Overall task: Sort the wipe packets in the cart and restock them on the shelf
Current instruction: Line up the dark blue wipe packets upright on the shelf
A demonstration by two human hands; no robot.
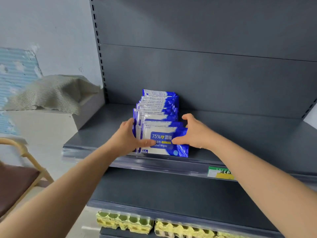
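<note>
Left hand (pixel 127 134) and right hand (pixel 193 133) grip the near packets (pixel 161 134), fingers curled; squeeze evenly to square the row on the shelf (pixel 248 131).

Arms extended, left hand (pixel 127 136) curled, right hand (pixel 194 133) curled (thumbs inward)

Your view is bright and evenly lit, with soft shadow only beneath the shelf (pixel 240 134). Its upright post (pixel 99 43) bows from lens distortion, and the chair (pixel 15 182) at left is blurred.
</note>
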